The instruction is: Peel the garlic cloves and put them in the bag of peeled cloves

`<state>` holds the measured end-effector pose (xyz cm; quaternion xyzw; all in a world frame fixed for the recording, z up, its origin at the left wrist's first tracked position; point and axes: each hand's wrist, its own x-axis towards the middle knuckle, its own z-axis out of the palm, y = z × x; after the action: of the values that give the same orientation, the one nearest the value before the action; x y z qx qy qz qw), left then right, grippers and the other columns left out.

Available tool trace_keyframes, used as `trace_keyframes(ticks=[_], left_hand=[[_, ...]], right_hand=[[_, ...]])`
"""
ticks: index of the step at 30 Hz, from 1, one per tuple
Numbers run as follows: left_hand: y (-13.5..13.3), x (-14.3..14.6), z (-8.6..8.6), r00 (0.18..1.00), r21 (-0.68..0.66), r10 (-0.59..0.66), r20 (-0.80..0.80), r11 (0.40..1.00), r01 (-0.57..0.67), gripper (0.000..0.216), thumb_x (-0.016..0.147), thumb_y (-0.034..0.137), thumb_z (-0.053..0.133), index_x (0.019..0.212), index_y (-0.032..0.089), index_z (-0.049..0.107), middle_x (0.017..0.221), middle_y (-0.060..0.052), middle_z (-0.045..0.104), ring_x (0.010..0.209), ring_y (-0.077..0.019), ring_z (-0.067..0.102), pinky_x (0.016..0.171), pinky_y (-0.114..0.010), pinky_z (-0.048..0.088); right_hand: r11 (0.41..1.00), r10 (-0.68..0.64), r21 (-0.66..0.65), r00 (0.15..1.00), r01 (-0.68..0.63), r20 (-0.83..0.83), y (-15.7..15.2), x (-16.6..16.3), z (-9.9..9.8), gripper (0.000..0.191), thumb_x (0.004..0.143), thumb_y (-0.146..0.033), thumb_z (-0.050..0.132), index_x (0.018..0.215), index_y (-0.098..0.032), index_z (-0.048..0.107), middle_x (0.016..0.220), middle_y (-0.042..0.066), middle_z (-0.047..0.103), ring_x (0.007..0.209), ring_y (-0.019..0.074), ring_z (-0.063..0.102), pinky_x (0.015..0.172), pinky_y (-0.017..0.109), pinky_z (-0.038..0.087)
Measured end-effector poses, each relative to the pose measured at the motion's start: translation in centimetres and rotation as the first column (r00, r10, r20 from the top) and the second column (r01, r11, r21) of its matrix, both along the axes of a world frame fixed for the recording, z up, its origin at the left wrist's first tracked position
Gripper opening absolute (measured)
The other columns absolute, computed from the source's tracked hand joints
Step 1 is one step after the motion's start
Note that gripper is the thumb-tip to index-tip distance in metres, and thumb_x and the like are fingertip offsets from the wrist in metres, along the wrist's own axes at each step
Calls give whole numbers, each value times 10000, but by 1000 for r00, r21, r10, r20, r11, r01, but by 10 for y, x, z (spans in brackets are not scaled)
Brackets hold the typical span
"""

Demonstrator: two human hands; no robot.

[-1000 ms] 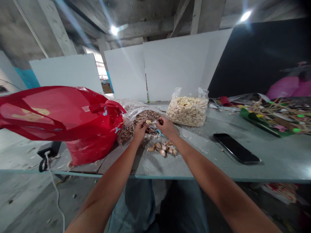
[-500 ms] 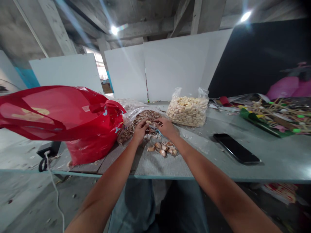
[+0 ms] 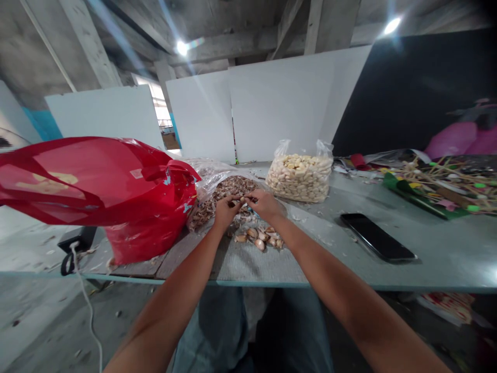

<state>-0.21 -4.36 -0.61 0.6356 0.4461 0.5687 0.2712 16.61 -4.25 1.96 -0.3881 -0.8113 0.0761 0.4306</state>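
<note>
Over the peel heap, my left hand (image 3: 226, 211) is closed, thumb and fingertips pinching a garlic clove (image 3: 243, 200) that is mostly covered. My right hand (image 3: 267, 205) meets it from the other side, its fingers curled around what looks like a small blue-handled knife (image 3: 249, 210); the fingers hide most of it. Just below both hands, several unpeeled garlic cloves (image 3: 260, 243) lie on the table. Behind them spreads a heap of brown garlic skins (image 3: 233, 185) in an opened clear plastic bag. A clear bag of peeled cloves (image 3: 298, 181) stands behind and right of my right hand.
A large red plastic bag (image 3: 147, 233) stands to the left, beside a black power adapter (image 3: 77, 238) with a white cable. On the right lie a black phone (image 3: 376, 237) and a pile of thin sticks (image 3: 446, 181) on green material. White panels (image 3: 295, 103) rise behind the table.
My hands have drawn together, and the fingertips now meet around the clove. The knife, visible between them before, is now mostly covered by my right hand.
</note>
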Motion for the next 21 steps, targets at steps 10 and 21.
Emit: trace_keyframes(ticks=[10, 21], left_hand=[[0, 3, 4, 979, -99, -85, 188, 990, 105, 393, 619, 389, 784, 892, 115, 715, 521, 27, 580, 432, -82, 482, 452, -211, 367], [-2, 4, 8, 789, -160, -196, 583, 924, 348, 468, 529, 371, 852, 878, 153, 629, 632, 56, 576, 474, -53, 498, 450, -193, 381]], right_hand=[[993, -108, -57, 994, 106, -31, 0, -1, 1, 172, 815, -212, 562, 898, -159, 703, 830, 72, 700, 777, 185, 621, 736, 290, 458], [993, -77, -99, 987, 64, -138, 13, 5, -9, 250, 795, -138, 527, 996, -175, 671, 875, 57, 708, 820, 185, 632, 793, 309, 483]])
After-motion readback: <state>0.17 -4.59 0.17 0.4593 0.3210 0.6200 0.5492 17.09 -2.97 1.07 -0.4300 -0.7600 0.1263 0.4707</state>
